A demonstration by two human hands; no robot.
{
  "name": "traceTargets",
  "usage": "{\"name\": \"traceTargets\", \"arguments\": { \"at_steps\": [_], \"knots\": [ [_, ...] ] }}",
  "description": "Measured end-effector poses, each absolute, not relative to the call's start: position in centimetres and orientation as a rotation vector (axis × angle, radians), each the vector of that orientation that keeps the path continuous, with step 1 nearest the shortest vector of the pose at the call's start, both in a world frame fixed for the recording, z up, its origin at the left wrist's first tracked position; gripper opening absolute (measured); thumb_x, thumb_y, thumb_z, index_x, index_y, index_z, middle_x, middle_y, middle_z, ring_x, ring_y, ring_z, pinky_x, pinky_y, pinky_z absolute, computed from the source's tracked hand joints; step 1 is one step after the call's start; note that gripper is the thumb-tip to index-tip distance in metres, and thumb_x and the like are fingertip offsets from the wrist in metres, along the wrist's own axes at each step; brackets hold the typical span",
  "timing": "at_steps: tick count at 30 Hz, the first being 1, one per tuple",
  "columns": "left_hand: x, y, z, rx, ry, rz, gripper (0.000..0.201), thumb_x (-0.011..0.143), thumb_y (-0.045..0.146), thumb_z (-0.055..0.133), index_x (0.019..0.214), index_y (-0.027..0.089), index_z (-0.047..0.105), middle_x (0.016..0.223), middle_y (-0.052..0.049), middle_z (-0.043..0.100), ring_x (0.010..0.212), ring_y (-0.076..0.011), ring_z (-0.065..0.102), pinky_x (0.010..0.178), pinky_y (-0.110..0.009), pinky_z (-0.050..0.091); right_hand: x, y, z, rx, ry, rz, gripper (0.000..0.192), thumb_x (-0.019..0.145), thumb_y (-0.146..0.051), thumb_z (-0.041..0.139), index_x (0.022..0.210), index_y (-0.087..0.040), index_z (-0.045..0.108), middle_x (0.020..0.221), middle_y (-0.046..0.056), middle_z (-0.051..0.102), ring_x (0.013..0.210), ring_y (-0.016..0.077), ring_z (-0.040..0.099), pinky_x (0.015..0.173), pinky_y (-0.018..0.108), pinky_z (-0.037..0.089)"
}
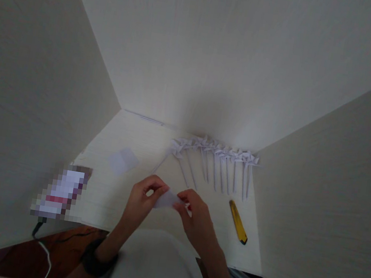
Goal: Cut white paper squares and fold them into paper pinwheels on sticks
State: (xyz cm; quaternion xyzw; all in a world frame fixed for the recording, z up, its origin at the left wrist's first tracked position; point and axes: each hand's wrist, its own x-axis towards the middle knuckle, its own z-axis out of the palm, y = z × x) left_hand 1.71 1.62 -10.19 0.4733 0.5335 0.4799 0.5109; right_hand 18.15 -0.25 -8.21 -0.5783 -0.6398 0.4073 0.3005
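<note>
Both of my hands hold one small piece of white paper (pixel 166 199) above the near part of a white desk (pixel 144 135). My left hand (pixel 142 202) pinches its left end and my right hand (pixel 196 218) pinches its right end. A dark band sits on my left wrist. Behind my hands, a row of several white paper pinwheels (pixel 216 155) on thin sticks lies on the desk by the back wall.
A yellow utility knife (pixel 237 221) lies to the right of my right hand. A loose square of white paper (pixel 123 160) lies at the left. A blurred-out flat object (pixel 61 192) with a cable sits at the desk's left edge. White walls close in three sides.
</note>
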Motion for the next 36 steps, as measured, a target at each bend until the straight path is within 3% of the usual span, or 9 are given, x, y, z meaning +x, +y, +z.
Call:
{"name": "traceTargets", "arguments": {
  "at_steps": [4,8,13,20,23,27,30,33,36],
  "knots": [
    [2.1,0.7,-10.7,1.225,1.291,1.158,0.017,0.075,0.023,0.066,0.059,0.018,0.062,0.061,0.001,0.055,0.062,-0.0146,0.051,0.062,-0.025,0.04,18.1,-0.2,-8.7,-1.55,-1.709,1.129,0.017,0.079,-0.016,0.06,0.064,-0.02,0.052,0.061,-0.002,0.056,0.062,0.015,0.053,0.061,0.025,0.037],
    [2.4,0.4,-10.5,1.285,1.259,1.139,0.016,0.073,0.021,0.068,0.057,0.019,0.064,0.059,0.0,0.054,0.062,-0.0146,0.049,0.061,-0.026,0.038,18.0,-0.2,-8.9,-1.516,-1.729,1.165,0.014,0.08,-0.017,0.061,0.067,-0.02,0.057,0.065,-0.002,0.06,0.065,0.0144,0.055,0.064,0.025,0.037],
    [2.7,0.8,-11.3,1.215,1.181,1.053,0.008,0.07,0.026,0.07,0.07,0.019,0.07,0.068,-0.002,0.064,0.067,-0.0164,0.059,0.066,-0.027,0.047,18.1,0.2,-9.1,-1.521,-1.696,1.157,0.022,0.084,-0.026,0.057,0.063,-0.02,0.054,0.058,-0.004,0.056,0.059,0.0134,0.052,0.059,0.024,0.037],
    [2.3,0.8,-12.5,1.046,1.271,0.961,0.01,0.064,0.025,0.073,0.061,0.017,0.067,0.058,-0.002,0.068,0.054,-0.0139,0.06,0.052,-0.023,0.048,18.5,0.3,-9.9,-1.572,-1.602,1.182,0.021,0.079,-0.025,0.058,0.06,-0.021,0.05,0.056,-0.004,0.053,0.058,0.0135,0.052,0.06,0.024,0.04],
    [2.2,0.8,-12.2,1.034,1.302,0.915,0.011,0.065,0.025,0.072,0.059,0.017,0.068,0.046,0.001,0.063,0.041,-0.0122,0.056,0.041,-0.021,0.042,18.5,0.2,-10.2,-1.596,-1.558,1.163,0.02,0.078,-0.026,0.056,0.06,-0.021,0.048,0.055,-0.004,0.05,0.057,0.0136,0.05,0.056,0.024,0.038],
    [2.2,0.7,-11.6,1.045,1.349,0.908,0.016,0.068,0.025,0.07,0.055,0.018,0.065,0.033,0.007,0.047,0.026,-0.0061,0.039,0.03,-0.017,0.024,18.6,0.2,-10.2,-1.583,-1.55,1.181,0.011,0.077,-0.025,0.057,0.068,-0.021,0.053,0.061,-0.003,0.056,0.061,0.0144,0.054,0.059,0.024,0.04],
    [2.3,0.5,-11.2,1.065,1.338,0.898,0.016,0.067,0.025,0.071,0.054,0.018,0.065,0.035,0.007,0.048,0.026,-0.0057,0.039,0.029,-0.017,0.023,18.4,0.2,-9.9,-1.554,-1.577,1.184,0.008,0.078,-0.024,0.057,0.071,-0.021,0.055,0.062,-0.003,0.058,0.061,0.0142,0.054,0.061,0.024,0.04],
    [2.0,0.5,-11.1,1.057,1.315,0.895,0.016,0.065,0.025,0.072,0.053,0.018,0.065,0.036,0.007,0.049,0.025,-0.0059,0.038,0.028,-0.017,0.022,18.0,0.2,-9.6,-1.527,-1.589,1.171,0.017,0.081,-0.025,0.054,0.064,-0.021,0.051,0.055,-0.004,0.051,0.056,0.0129,0.05,0.057,0.023,0.037],
    [1.3,0.6,-11.3,1.005,1.324,0.94,0.015,0.065,0.026,0.072,0.054,0.019,0.065,0.034,0.008,0.046,0.025,-0.0054,0.036,0.028,-0.017,0.019,17.9,-0.1,-9.4,-1.478,-1.57,1.249,0.009,0.081,-0.025,0.053,0.073,-0.021,0.054,0.06,-0.003,0.059,0.057,0.0127,0.055,0.057,0.022,0.041]
  ]
}}
